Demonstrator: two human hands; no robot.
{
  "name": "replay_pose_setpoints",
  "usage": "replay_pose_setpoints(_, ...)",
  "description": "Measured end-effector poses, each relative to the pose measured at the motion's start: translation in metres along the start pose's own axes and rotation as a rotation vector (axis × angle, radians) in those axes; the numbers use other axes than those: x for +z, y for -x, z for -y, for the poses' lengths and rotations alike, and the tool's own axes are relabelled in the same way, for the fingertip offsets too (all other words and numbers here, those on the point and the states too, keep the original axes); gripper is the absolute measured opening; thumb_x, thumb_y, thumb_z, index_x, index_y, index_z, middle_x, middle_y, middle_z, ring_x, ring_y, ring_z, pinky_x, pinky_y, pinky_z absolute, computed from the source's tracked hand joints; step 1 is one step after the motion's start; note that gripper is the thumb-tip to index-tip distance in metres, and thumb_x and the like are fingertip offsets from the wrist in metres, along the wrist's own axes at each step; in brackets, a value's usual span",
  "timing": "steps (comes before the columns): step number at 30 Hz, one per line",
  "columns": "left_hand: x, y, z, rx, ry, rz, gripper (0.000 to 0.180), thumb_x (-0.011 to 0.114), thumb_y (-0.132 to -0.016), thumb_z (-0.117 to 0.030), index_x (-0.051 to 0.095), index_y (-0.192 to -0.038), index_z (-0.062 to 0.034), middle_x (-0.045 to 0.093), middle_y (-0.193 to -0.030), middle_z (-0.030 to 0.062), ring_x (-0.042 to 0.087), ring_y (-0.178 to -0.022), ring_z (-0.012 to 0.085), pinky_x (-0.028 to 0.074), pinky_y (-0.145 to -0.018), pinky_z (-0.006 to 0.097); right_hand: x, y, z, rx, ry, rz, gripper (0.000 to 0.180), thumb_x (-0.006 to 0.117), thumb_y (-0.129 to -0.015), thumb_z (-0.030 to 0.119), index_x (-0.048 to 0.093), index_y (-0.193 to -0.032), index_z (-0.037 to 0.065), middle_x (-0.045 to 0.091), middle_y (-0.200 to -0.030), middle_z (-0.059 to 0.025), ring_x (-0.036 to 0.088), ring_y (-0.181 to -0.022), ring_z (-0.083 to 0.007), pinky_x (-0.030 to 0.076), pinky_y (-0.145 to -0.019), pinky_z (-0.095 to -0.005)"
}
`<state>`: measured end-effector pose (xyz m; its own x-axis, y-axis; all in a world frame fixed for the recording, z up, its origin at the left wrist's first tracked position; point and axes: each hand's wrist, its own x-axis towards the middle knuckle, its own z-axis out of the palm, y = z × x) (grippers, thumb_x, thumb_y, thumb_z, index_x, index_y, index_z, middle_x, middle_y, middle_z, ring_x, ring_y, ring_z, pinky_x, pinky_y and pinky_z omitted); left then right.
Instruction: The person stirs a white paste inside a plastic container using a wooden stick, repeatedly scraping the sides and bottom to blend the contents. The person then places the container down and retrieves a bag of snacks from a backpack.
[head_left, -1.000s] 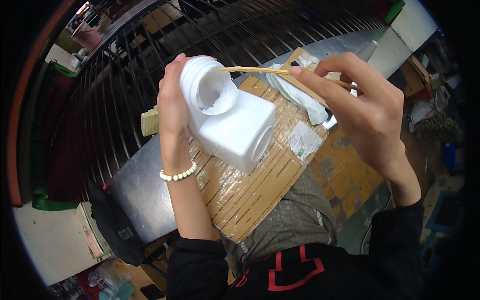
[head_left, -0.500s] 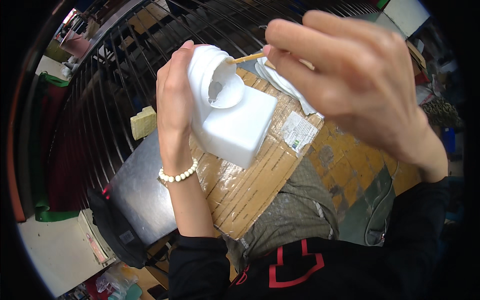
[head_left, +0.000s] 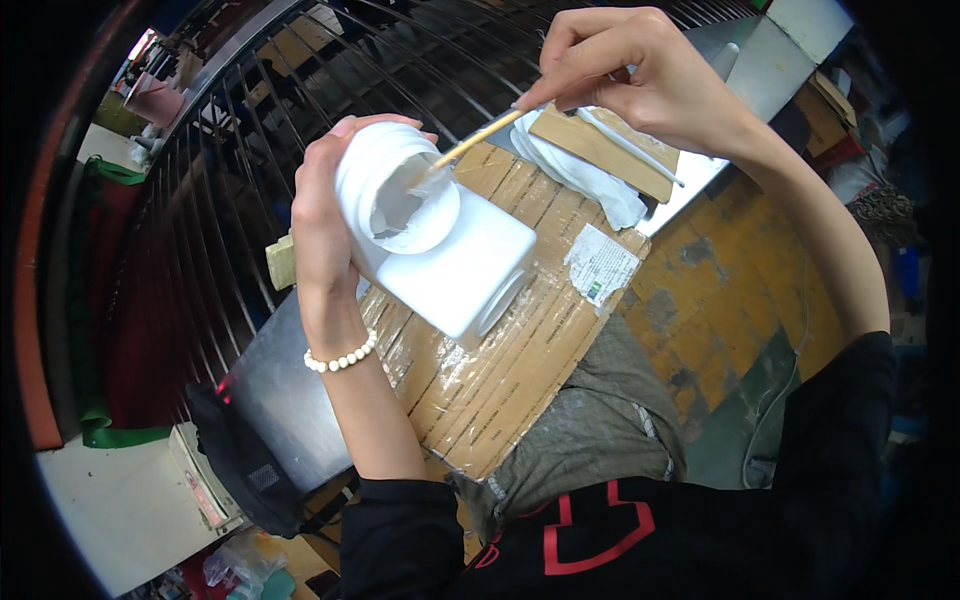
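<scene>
My left hand (head_left: 320, 215), with a beaded bracelet at the wrist, is wrapped round the neck of a white plastic bottle (head_left: 460, 260). The bottle lies tilted, its wide round mouth turned toward me. A pale rounded flap or inner wall shows at the opening; I cannot tell which. Up to the right, my right hand (head_left: 640, 80) pinches a thin wooden stick (head_left: 485, 137) between thumb and fingers. The stick slants down to the left, and its whitish tip reaches into the bottle's mouth.
Under the bottle is a tape-covered cardboard sheet (head_left: 500, 400). White cloth (head_left: 570, 165), a wooden strip (head_left: 600, 155) and a thin white rod (head_left: 640, 150) lie at its far right. Metal bars (head_left: 230, 200) run behind; a yellow block (head_left: 281, 262) sits by them. A black bag (head_left: 245, 465) is at left.
My right hand has drawn up and back, and more of the stick shows. The bottle has shifted slightly left and down, its mouth turned more toward me.
</scene>
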<state>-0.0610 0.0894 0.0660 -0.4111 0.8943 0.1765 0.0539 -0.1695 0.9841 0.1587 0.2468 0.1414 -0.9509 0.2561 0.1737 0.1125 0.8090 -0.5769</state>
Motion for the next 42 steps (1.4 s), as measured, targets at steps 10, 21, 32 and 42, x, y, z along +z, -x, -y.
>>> replay_pose_setpoints(10,-0.008,-0.003,0.002,-0.006,0.045,-0.046,0.058,0.036,-0.099,-0.041,0.069,-0.106,0.0053,0.074,-0.099,0.0239,0.074,-0.089,0.0289,0.061,-0.082,0.036,0.01,-0.03,0.003,0.277,-0.113,0.038,0.021,0.066,-0.09,0.025,0.069,-0.094,0.004,0.062,-0.083,-0.0061,0.061,-0.073,-0.0147,0.05,-0.061,-0.0303)
replay_pose_setpoints(21,-0.011,-0.006,0.004,-0.018,0.096,-0.026,0.057,0.034,-0.1,-0.039,0.068,-0.108,0.0065,0.074,-0.1,0.0244,0.073,-0.09,0.0292,0.06,-0.084,0.037,0.001,-0.027,0.011,0.372,-0.142,0.052,0.02,0.066,-0.091,0.024,0.069,-0.095,0.005,0.063,-0.084,-0.0066,0.061,-0.073,-0.0152,0.051,-0.06,-0.0308)
replay_pose_setpoints(32,-0.006,0.0,0.005,0.006,0.086,-0.031,0.058,0.035,-0.099,-0.041,0.07,-0.105,0.0049,0.074,-0.098,0.0227,0.073,-0.088,0.027,0.06,-0.082,0.035,0.0,-0.024,0.035,0.468,-0.039,0.065,0.019,0.066,-0.092,0.023,0.069,-0.097,0.005,0.064,-0.085,-0.0071,0.062,-0.073,-0.0156,0.052,-0.058,-0.0312)
replay_pose_setpoints(42,-0.003,0.0,0.006,0.026,0.049,-0.045,0.059,0.035,-0.1,-0.041,0.071,-0.104,0.0044,0.075,-0.093,0.0183,0.073,-0.08,0.0223,0.058,-0.079,0.031,0.003,-0.004,0.063,-0.088,0.702,-0.099,0.021,0.058,-0.093,0.03,0.061,-0.096,0.01,0.059,-0.086,-0.007,0.06,-0.067,-0.0219,0.05,-0.056,-0.0374)
